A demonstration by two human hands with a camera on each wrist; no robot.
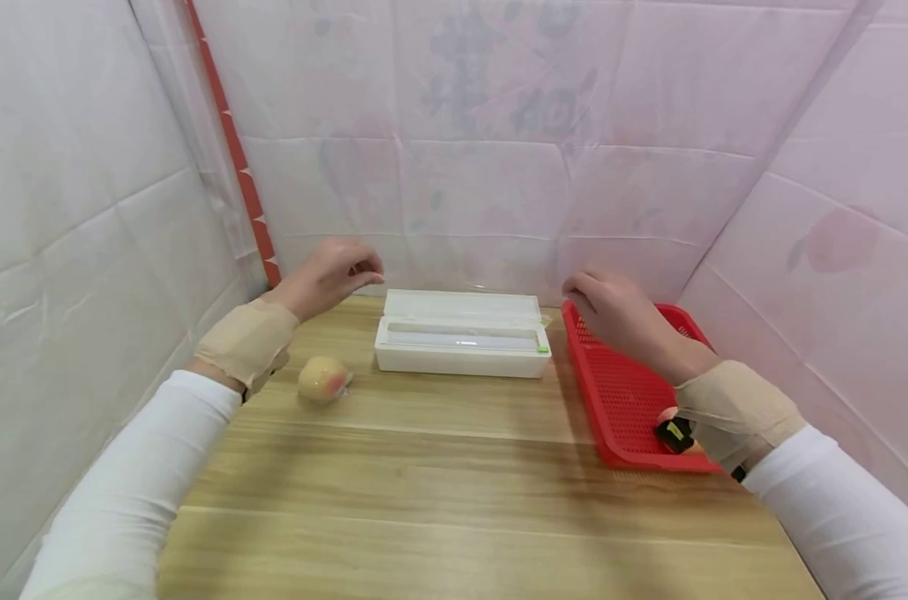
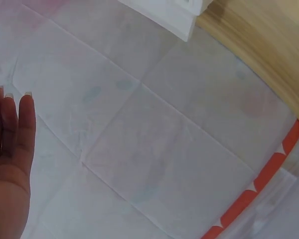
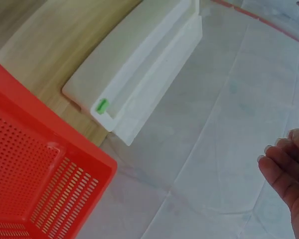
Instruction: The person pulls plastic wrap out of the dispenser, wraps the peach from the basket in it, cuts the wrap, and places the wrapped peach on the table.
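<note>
My left hand (image 1: 332,273) is raised above the table, left of a white cling film box (image 1: 464,358), its fingers loosely bent and nothing visible in them. The box's lid stands up at the back, and a small green slider (image 1: 543,349) sits at the right end. My right hand (image 1: 611,307) hovers over the far end of a red basket (image 1: 599,417), fingers relaxed, also with nothing visible in it. A yellowish peach (image 1: 321,379) with a red patch lies on the table below my left hand; clear film sticks out at its right side.
Another pinkish fruit (image 1: 669,413) shows in the basket, partly hidden by a black object (image 1: 674,434) near my right wrist. White plastic sheeting (image 1: 469,192) walls the wooden table (image 1: 423,483) at the back and both sides. A red strip (image 1: 236,150) runs down the back left.
</note>
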